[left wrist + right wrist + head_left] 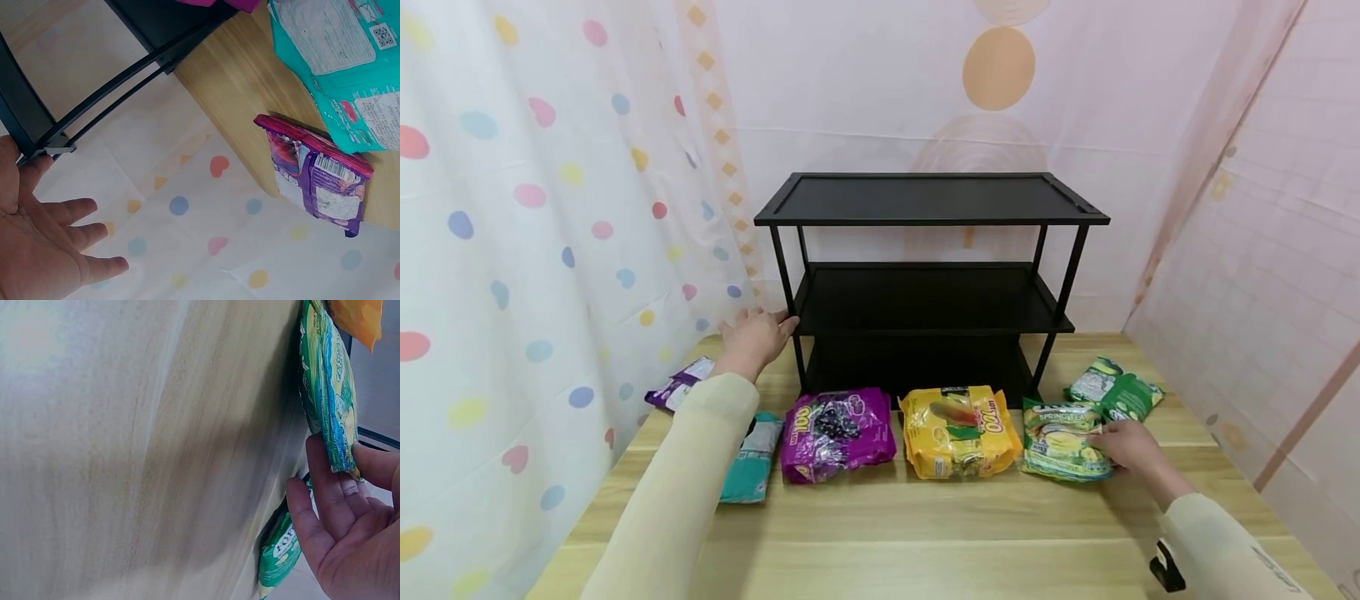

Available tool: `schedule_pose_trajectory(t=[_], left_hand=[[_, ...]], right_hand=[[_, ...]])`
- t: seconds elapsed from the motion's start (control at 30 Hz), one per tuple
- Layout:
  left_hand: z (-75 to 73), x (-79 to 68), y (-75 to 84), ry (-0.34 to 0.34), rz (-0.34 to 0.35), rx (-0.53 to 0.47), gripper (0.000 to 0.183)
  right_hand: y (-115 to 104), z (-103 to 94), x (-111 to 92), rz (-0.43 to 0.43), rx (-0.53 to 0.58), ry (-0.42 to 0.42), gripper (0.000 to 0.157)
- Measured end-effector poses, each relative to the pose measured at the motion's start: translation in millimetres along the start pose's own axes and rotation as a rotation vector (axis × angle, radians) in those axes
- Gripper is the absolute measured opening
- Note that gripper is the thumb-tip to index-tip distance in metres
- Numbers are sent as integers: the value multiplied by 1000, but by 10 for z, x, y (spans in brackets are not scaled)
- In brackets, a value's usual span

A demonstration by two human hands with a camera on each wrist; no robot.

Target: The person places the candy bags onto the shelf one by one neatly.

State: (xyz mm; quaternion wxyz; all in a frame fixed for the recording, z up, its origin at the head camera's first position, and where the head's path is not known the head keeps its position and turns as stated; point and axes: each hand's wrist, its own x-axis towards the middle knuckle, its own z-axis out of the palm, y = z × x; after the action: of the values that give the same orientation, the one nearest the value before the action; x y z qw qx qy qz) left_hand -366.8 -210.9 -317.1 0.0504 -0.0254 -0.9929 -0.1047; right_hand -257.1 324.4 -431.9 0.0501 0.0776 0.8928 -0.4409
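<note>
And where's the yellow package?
In the head view, right of centre, the yellow package sits before the black rack, between a purple package and a green packet.

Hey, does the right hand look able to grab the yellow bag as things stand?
Probably not straight away: the right hand pinches the nearer green bag, which sits between it and the yellow bag.

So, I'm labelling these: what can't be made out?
Head: part of the teal packet, behind left sleeve.
Head: part of the held green packet, behind the right hand.
Left wrist: teal packet's remainder, beyond top and right edges.
Right wrist: rest of yellow bag, beyond top edge.
</note>
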Motion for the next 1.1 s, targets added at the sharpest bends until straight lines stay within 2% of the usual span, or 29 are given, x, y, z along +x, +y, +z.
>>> schedule_pose_trajectory(t=[0.23, 0.43, 0.7, 0.83, 1.1], left_hand=[[4, 48, 39, 8, 9, 15, 56], [50, 122, 5, 115, 31, 6, 54], [153, 144, -34, 258, 22, -32, 46], [170, 147, -45, 268, 20, -45, 47], [180, 93, 11, 232, 18, -41, 50]], right_hand=[[55, -49, -29, -19, -23, -24, 28], [-15, -30, -78, -15, 5, -6, 25], [-40, -44, -97, -59, -13, 12, 21], [-56, -74, -132, -103, -48, 21, 19], [-65, -187, -251, -158, -123, 59, 25]])
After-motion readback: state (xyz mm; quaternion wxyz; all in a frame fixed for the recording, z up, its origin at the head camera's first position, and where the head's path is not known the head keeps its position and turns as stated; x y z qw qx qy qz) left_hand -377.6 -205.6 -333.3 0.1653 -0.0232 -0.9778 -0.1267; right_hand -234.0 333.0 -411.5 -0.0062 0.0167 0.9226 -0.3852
